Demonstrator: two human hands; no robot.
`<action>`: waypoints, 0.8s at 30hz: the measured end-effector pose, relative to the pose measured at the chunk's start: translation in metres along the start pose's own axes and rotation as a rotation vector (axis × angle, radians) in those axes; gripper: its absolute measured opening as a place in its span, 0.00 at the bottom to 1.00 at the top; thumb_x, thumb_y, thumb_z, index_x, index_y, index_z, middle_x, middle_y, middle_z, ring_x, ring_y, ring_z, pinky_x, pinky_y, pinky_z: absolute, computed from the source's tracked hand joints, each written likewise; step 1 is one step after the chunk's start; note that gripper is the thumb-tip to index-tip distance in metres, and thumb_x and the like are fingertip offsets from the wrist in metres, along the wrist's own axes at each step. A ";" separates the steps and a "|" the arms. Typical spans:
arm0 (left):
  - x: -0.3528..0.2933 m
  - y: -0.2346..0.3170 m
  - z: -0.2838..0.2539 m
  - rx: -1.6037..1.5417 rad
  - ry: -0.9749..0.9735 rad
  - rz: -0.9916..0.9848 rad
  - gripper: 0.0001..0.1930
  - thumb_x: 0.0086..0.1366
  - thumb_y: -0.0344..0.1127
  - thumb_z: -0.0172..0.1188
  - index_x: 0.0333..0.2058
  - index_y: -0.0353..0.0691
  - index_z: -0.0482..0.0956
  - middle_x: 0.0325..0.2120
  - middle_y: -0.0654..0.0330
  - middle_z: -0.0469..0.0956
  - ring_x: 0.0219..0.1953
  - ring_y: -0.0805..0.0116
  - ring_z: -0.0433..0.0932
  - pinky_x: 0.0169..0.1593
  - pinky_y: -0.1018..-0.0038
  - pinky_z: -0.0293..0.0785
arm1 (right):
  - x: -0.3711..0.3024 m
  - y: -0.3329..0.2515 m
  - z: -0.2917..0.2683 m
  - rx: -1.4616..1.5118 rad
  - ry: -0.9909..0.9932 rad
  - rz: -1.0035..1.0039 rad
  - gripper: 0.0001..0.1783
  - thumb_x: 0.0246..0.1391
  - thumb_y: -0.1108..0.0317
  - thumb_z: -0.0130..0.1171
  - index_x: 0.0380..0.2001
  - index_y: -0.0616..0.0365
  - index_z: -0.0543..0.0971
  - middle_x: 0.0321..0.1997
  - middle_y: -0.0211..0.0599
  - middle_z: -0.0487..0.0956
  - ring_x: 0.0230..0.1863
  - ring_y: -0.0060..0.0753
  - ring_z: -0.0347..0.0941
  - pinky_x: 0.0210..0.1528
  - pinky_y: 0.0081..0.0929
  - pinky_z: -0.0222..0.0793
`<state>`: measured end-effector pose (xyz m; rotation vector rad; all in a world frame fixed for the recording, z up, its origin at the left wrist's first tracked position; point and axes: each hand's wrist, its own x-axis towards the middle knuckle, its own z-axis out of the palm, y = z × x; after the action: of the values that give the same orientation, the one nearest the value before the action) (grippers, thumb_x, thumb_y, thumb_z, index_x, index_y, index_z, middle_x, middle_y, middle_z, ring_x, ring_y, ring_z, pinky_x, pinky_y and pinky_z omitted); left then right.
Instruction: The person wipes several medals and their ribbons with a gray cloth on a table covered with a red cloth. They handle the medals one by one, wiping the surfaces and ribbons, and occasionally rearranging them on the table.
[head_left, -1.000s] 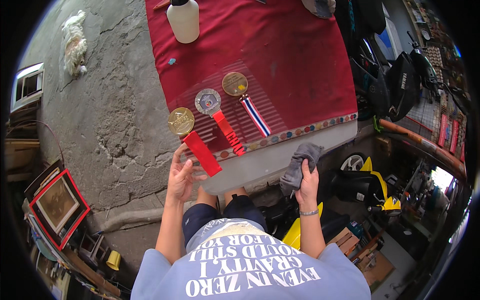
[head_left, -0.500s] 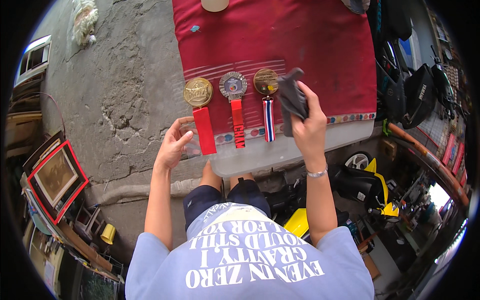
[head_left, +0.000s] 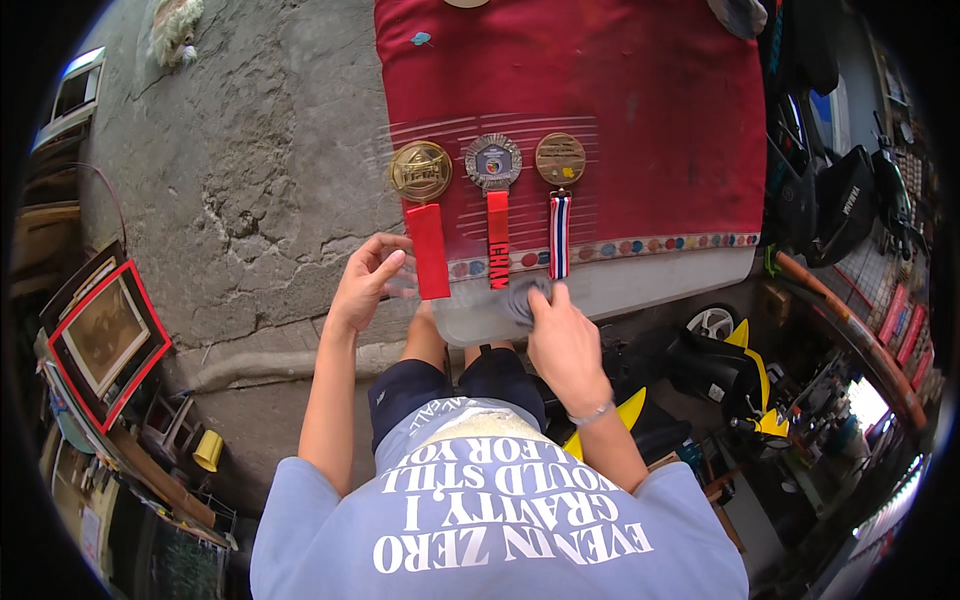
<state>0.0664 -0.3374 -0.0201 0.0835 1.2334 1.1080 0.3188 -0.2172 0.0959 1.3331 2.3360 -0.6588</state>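
Observation:
Three medals lie in a row on a red cloth (head_left: 660,110) over a translucent table edge (head_left: 640,290). At the left is a gold medal (head_left: 420,170) with a plain red ribbon (head_left: 428,250). A silver medal (head_left: 493,162) with a red lettered ribbon (head_left: 498,235) lies in the middle. The right one is a gold medal (head_left: 560,160) on a striped red, white and blue ribbon (head_left: 560,235). My right hand (head_left: 565,345) grips a dark grey cloth (head_left: 522,300), blurred, below the ribbons. My left hand (head_left: 372,280), fingers apart, is beside the plain red ribbon.
Rough grey concrete (head_left: 290,150) spreads to the left, where a white furry animal (head_left: 175,30) lies. Parked motorbikes (head_left: 840,205) stand at the right. A yellow and black vehicle (head_left: 720,365) is below the table edge. A red-framed picture (head_left: 110,345) leans at the left.
My right hand has brought the grey cloth down and left, from beside the right medal to the near table edge. My left hand stays by the plain red ribbon. The view has shifted slightly.

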 end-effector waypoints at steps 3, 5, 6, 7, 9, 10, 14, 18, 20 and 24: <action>0.001 -0.005 -0.002 0.003 0.007 -0.001 0.16 0.74 0.42 0.61 0.52 0.37 0.78 0.41 0.58 0.83 0.40 0.69 0.83 0.39 0.71 0.84 | 0.000 -0.001 -0.047 0.154 0.021 0.006 0.31 0.49 0.82 0.56 0.60 0.55 0.75 0.48 0.53 0.72 0.44 0.62 0.79 0.44 0.51 0.79; -0.002 -0.007 -0.003 -0.001 0.023 0.000 0.16 0.74 0.42 0.61 0.51 0.37 0.78 0.41 0.58 0.83 0.40 0.69 0.83 0.39 0.71 0.84 | 0.031 -0.010 -0.062 0.179 0.235 -0.082 0.31 0.50 0.83 0.56 0.61 0.57 0.74 0.49 0.54 0.72 0.45 0.60 0.79 0.43 0.49 0.80; -0.004 -0.008 -0.003 0.004 0.043 0.007 0.16 0.74 0.43 0.61 0.51 0.37 0.78 0.41 0.58 0.83 0.40 0.70 0.83 0.40 0.71 0.84 | 0.053 -0.012 -0.054 0.159 0.265 -0.093 0.31 0.51 0.83 0.56 0.61 0.59 0.74 0.49 0.54 0.72 0.45 0.59 0.79 0.42 0.48 0.80; -0.003 -0.010 0.001 -0.002 0.049 0.006 0.16 0.74 0.43 0.61 0.51 0.37 0.78 0.40 0.58 0.83 0.40 0.70 0.83 0.40 0.71 0.84 | 0.075 -0.016 -0.045 0.123 0.294 -0.091 0.30 0.52 0.82 0.56 0.61 0.61 0.73 0.50 0.54 0.72 0.45 0.58 0.80 0.42 0.47 0.80; -0.002 -0.009 0.004 0.013 0.065 0.020 0.16 0.74 0.43 0.61 0.50 0.37 0.79 0.40 0.58 0.83 0.40 0.70 0.83 0.40 0.71 0.84 | 0.085 -0.015 -0.024 0.067 0.303 -0.073 0.29 0.54 0.81 0.55 0.61 0.64 0.72 0.50 0.54 0.72 0.45 0.56 0.80 0.41 0.45 0.81; -0.002 -0.010 0.006 0.020 0.075 0.030 0.15 0.75 0.43 0.61 0.49 0.37 0.79 0.39 0.58 0.83 0.40 0.70 0.84 0.40 0.71 0.84 | 0.082 -0.014 -0.012 0.037 0.276 -0.058 0.28 0.55 0.81 0.55 0.61 0.66 0.71 0.50 0.54 0.72 0.45 0.55 0.80 0.41 0.44 0.81; -0.007 -0.015 0.005 0.006 0.108 0.042 0.11 0.77 0.41 0.57 0.48 0.40 0.78 0.38 0.62 0.84 0.38 0.73 0.84 0.37 0.71 0.84 | 0.011 -0.004 -0.003 -0.060 -0.056 -0.035 0.28 0.55 0.79 0.55 0.61 0.66 0.71 0.49 0.50 0.73 0.45 0.52 0.81 0.41 0.43 0.81; -0.007 -0.015 0.012 -0.034 0.130 0.067 0.13 0.76 0.42 0.59 0.48 0.38 0.80 0.39 0.60 0.84 0.39 0.72 0.83 0.38 0.74 0.83 | -0.016 -0.009 -0.056 0.096 -0.169 -0.146 0.29 0.53 0.78 0.57 0.61 0.58 0.74 0.47 0.48 0.73 0.46 0.52 0.80 0.41 0.44 0.80; -0.010 -0.013 0.009 -0.039 0.134 0.046 0.13 0.76 0.42 0.59 0.48 0.38 0.80 0.39 0.61 0.84 0.40 0.73 0.83 0.37 0.75 0.82 | 0.010 -0.040 -0.062 0.216 0.077 -0.177 0.29 0.52 0.77 0.59 0.60 0.54 0.75 0.47 0.47 0.73 0.47 0.53 0.80 0.42 0.45 0.80; -0.009 -0.015 0.013 0.011 0.147 0.084 0.13 0.75 0.41 0.60 0.48 0.38 0.80 0.39 0.63 0.83 0.41 0.75 0.82 0.36 0.76 0.80 | 0.071 -0.068 -0.009 -0.025 0.265 -0.220 0.25 0.53 0.75 0.59 0.56 0.68 0.74 0.46 0.45 0.75 0.43 0.40 0.81 0.35 0.31 0.83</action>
<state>0.0862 -0.3447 -0.0177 0.0634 1.3774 1.1974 0.2241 -0.1928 0.0808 1.2276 2.7221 -0.5412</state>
